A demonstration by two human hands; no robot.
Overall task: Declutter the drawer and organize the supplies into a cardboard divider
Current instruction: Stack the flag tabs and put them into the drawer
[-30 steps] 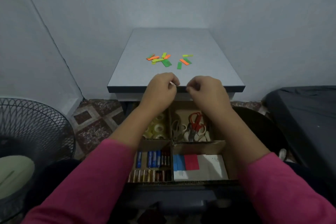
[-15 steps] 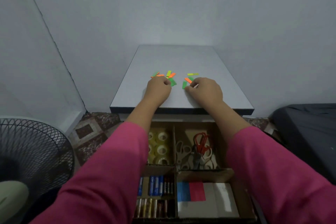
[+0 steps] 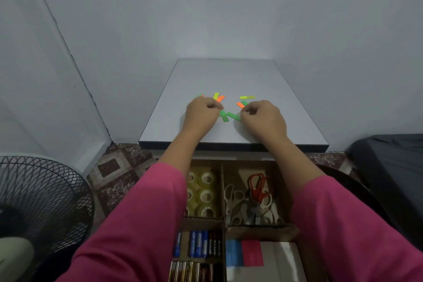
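Open drawer point(image 3: 304, 256) below the tabletop point(image 3: 225, 75) holds a cardboard divider point(image 3: 223, 192) with four compartments in view. Back-left compartment: rolls of clear tape point(image 3: 203, 192), packed in rows. Back-right compartment: several pairs of scissors point(image 3: 249, 201), one with red handles lying on top of white-handled ones. Front-left compartment: batteries point(image 3: 199, 244) — blue and black ones in the upper row, a second row of gold and dark ones below it at the frame edge. Front-right compartment: flat pads of sticky notes point(image 3: 245, 253), blue and red beside a white sheet. On the tabletop, small coloured paper strips point(image 3: 231, 115) lie scattered near the middle: green, yellow-green and orange, some overlapping. Left hand point(image 3: 202, 112) rests on the tabletop with fingers curled, fingertips at the left cluster of strips; grip looks closed, but whether it pinches a strip cannot be told. Right hand point(image 3: 263, 119) likewise curled on the tabletop, thumb and forefinger together at the end of a green strip — the pinch itself is not clear enough to confirm. Both forearms come out of pink sleeves point(image 3: 137, 224) and cross above the drawer. A black wire-grille fan point(image 3: 43, 201) stands on the patterned floor at left.
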